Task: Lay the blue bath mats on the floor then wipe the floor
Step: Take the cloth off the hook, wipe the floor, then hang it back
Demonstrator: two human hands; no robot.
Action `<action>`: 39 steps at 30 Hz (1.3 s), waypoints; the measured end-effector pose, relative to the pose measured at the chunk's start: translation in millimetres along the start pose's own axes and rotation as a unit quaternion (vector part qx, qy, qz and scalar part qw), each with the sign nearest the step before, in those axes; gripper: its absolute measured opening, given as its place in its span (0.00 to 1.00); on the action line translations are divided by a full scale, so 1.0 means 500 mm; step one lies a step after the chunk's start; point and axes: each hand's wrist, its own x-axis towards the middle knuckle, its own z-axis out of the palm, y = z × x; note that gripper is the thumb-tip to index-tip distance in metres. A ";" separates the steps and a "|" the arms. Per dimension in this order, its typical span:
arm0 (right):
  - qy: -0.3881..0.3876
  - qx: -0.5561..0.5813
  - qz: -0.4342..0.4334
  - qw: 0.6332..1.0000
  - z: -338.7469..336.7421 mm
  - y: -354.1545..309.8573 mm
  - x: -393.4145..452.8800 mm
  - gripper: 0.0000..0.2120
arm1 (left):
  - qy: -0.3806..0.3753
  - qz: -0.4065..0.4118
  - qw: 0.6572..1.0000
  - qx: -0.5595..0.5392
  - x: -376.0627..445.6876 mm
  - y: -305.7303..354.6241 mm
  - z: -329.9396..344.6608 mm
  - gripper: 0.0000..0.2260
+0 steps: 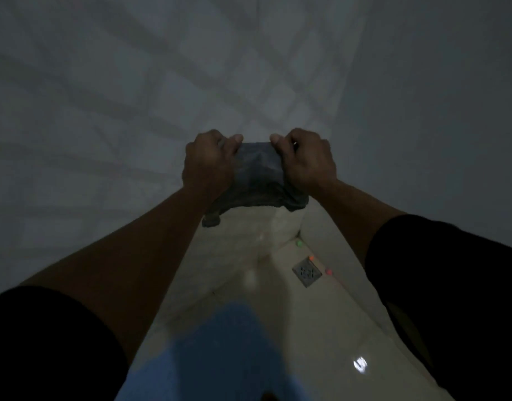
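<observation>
A dark grey cloth (256, 175) is stretched between both fists in the middle of the head view, held up in the air in front of the wall. My left hand (210, 162) grips its left edge and my right hand (305, 159) grips its right edge. The cloth's lower hem hangs loose below my wrists. Far below, a blue bath mat (228, 345) lies flat on the pale tiled floor (321, 328) between my arms. Its near end runs out of the frame's lower edge.
A square metal floor drain (306, 272) sits in the floor's corner, with small orange and green dots around it. Grey tiled walls (118, 96) meet close ahead. A bright light glare (360, 364) reflects off the floor at lower right. The room is dim.
</observation>
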 end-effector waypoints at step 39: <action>-0.005 -0.011 -0.357 0.934 -0.733 -0.409 0.299 0.08 | 0.144 0.110 0.980 -0.080 0.099 0.740 -0.365 0.09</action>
